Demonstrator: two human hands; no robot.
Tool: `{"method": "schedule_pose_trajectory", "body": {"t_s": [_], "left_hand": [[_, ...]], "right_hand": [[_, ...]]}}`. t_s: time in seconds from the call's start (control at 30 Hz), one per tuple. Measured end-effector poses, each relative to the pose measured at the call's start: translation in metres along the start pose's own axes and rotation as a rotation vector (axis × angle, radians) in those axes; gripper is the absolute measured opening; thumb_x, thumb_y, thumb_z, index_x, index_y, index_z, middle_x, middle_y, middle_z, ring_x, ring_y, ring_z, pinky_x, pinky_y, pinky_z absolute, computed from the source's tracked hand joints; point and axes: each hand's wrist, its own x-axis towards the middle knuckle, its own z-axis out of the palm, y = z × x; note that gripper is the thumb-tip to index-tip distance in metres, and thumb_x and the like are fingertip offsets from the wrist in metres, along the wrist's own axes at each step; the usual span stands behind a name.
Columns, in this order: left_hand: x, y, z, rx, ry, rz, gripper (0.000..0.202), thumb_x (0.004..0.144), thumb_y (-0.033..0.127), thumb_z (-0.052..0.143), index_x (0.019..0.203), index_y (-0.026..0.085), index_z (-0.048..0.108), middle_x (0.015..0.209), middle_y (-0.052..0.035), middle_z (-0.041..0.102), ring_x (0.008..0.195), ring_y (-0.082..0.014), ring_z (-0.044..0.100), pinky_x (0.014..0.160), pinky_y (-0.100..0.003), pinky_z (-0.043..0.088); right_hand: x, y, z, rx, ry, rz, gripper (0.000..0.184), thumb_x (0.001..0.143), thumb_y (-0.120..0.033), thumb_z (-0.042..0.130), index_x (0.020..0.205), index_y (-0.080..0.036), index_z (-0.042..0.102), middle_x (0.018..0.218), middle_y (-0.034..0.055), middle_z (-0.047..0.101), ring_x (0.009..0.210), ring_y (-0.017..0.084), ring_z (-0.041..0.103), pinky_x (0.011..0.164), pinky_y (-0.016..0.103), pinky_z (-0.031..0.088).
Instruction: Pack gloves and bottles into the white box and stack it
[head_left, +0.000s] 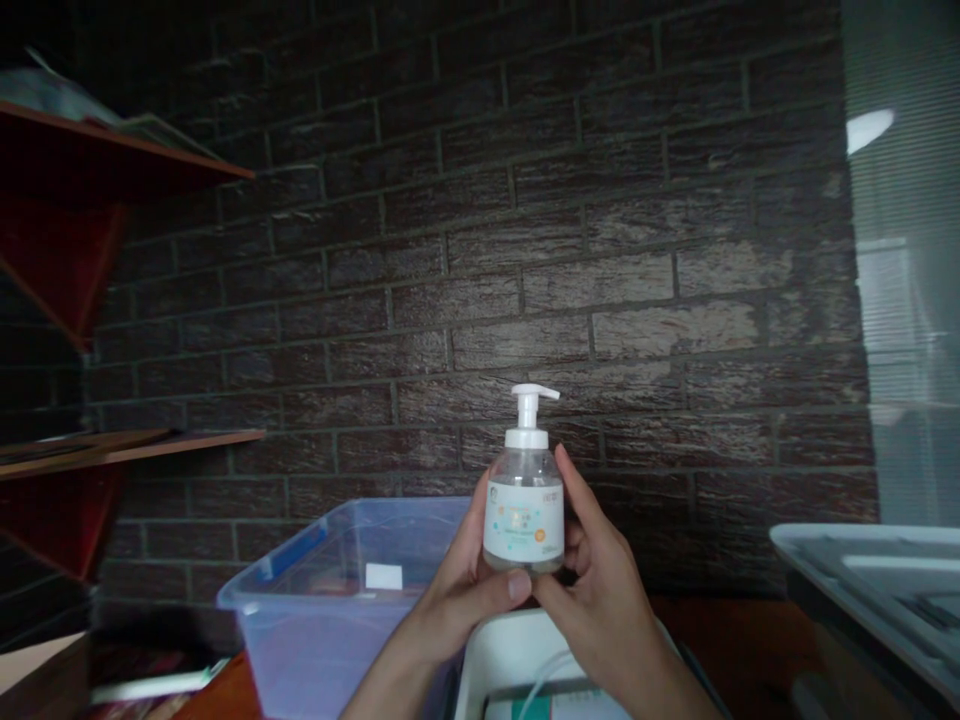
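A clear pump bottle (524, 520) with a white pump top and a white label with coloured dots is held upright in front of me. My left hand (465, 580) wraps its left side, with the thumb along the bottom front. My right hand (596, 570) grips the right side, its index finger pointing up beside the bottle's shoulder. The label faces me and the nozzle points right. Below the hands is a white bin (491, 650) with a green-and-white item and a pale cord or strap inside.
A translucent purple-blue plastic tub (315, 640) stands on the left. A grey-lidded container (877, 570) is at the right. Red-brown shelves (150, 150) jut from the dark brick wall (480, 250) at left. Beside the wall, on the right, is a ribbed glassy panel (911, 330).
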Motion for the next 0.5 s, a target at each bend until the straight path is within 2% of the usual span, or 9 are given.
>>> {"method": "schedule_pose_trajectory", "body": {"t_s": [0.13, 0.23, 0.4, 0.5], "left_hand": [[-0.0005, -0.0020, -0.0026, 0.003, 0.014, 0.014, 0.105, 0.077, 0.036, 0.082, 0.162, 0.030, 0.021, 0.141, -0.0131, 0.064, 0.125, -0.0373, 0.063, 0.104, -0.047, 0.049], [-0.0010, -0.0034, -0.0042, 0.004, 0.003, 0.022, 0.102, 0.077, 0.035, 0.081, 0.162, 0.028, 0.024, 0.141, -0.0134, 0.064, 0.126, -0.0374, 0.063, 0.102, -0.046, 0.050], [-0.0003, -0.0039, -0.0027, 0.018, 0.018, 0.020, 0.111, 0.079, 0.037, 0.081, 0.164, 0.028, 0.011, 0.139, -0.0157, 0.065, 0.123, -0.0397, 0.065, 0.096, -0.047, 0.054], [0.0006, -0.0040, -0.0003, 0.041, 0.037, -0.001, 0.114, 0.079, 0.039, 0.082, 0.165, 0.028, 0.008, 0.137, -0.0175, 0.066, 0.120, -0.0406, 0.066, 0.088, -0.044, 0.057]], "right_hand": [[-0.0004, -0.0036, -0.0012, -0.064, -0.002, -0.006, 0.097, 0.084, -0.008, 0.068, 0.165, -0.033, 0.021, 0.148, 0.0106, 0.060, 0.107, 0.025, 0.075, 0.076, 0.032, 0.066], [-0.0002, -0.0050, -0.0022, -0.118, 0.021, -0.019, 0.095, 0.084, -0.011, 0.069, 0.165, -0.032, 0.023, 0.150, 0.0108, 0.058, 0.111, 0.027, 0.073, 0.075, 0.031, 0.067], [0.0006, -0.0024, -0.0012, -0.087, 0.034, 0.017, 0.096, 0.083, -0.013, 0.069, 0.165, -0.031, 0.022, 0.155, 0.0111, 0.053, 0.103, 0.025, 0.076, 0.069, 0.029, 0.066], [0.0011, 0.0010, 0.0000, 0.000, 0.023, 0.053, 0.098, 0.082, -0.011, 0.067, 0.165, -0.032, 0.020, 0.148, 0.0099, 0.061, 0.093, 0.022, 0.077, 0.069, 0.030, 0.066]]}}
